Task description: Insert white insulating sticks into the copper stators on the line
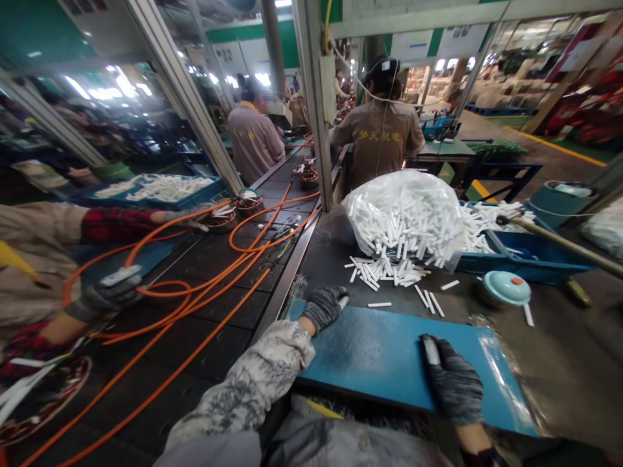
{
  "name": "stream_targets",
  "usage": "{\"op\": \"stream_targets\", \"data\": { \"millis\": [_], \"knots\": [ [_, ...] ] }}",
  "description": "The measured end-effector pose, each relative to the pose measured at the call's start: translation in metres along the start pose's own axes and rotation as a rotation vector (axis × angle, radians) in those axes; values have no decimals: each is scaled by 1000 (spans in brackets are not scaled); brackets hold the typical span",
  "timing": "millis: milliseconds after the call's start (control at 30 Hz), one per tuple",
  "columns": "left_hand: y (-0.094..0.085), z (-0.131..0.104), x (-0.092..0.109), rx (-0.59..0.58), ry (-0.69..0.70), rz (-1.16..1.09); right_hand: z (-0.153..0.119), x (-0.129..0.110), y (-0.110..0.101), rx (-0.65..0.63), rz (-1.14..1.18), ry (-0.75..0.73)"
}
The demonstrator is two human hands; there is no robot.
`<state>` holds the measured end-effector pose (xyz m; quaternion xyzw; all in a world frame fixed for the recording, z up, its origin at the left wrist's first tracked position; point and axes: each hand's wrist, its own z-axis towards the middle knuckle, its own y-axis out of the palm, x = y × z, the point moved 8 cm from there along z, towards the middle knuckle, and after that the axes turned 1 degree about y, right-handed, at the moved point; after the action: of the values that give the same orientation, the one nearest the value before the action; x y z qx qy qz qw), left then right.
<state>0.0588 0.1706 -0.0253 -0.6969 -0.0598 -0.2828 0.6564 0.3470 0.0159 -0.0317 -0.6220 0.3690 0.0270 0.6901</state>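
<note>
Gloved hands on blue sheet, dark tabletop.
Flat blue rectangular sheet at near edge; clear plastic bag of short white tubes beyond it. Right hand open, palm down, on sheet's right part; left hand likewise, far left corner. Round light-blue lid right of loose white tubes.

We can read four yellow signs, 梦天机电, in a row across the back of a brown work shirt. A person wears it by the long belt. Yellow marks sit on the back of another person's shirt, but they are too blurry for us to read. So are the sheets on the white board up high.
</note>
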Motion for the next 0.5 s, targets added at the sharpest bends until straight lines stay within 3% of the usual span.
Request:
{"op": "stream_targets", "data": {
  "millis": [300, 500],
  "knots": [
    [-3, -1, 1, 25, 11, -29, 0, 1, 0, 26, 8, -2],
    [-22, -1, -11, 172, -38, -113, -1, 2, 1, 24, -7, -8]
  ]
}}
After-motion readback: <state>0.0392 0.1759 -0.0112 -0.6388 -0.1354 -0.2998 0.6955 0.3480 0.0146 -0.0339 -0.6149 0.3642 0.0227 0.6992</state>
